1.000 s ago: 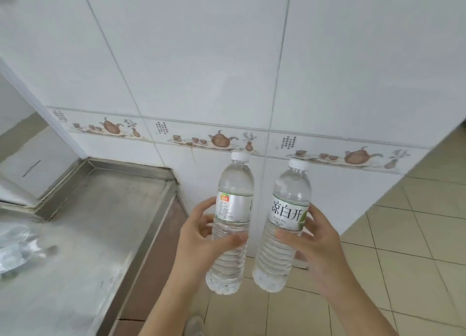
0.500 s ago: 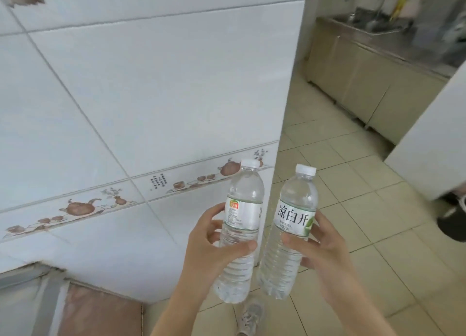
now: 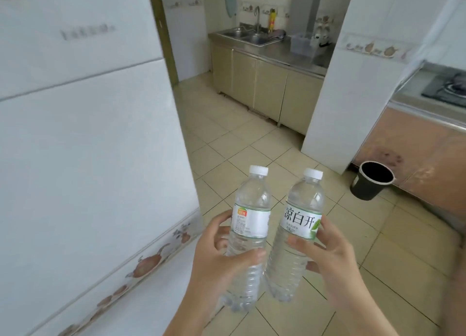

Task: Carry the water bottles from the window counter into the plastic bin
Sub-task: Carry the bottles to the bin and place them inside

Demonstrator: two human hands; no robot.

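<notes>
I carry two clear water bottles with white caps, upright and side by side in front of me. My left hand (image 3: pixel 222 257) grips the left bottle (image 3: pixel 249 209) around its lower body, below the white and green label. My right hand (image 3: pixel 330 255) grips the right bottle (image 3: pixel 306 204) at its label with black characters. A clear plastic bin (image 3: pixel 303 44) stands far ahead on the steel counter right of the sink.
A white tiled wall (image 3: pixel 88 146) fills the left side. Beige floor tiles run ahead to the sink counter (image 3: pixel 254 39) with tan cabinets. A white pillar (image 3: pixel 353 83) stands at right, with a black bucket (image 3: pixel 372 180) on the floor beside it and a stove counter (image 3: pixel 441 90) beyond.
The view has swung right, from the window counter and wall to the kitchen floor and sink counter. Both hands keep the same hold on the bottles.
</notes>
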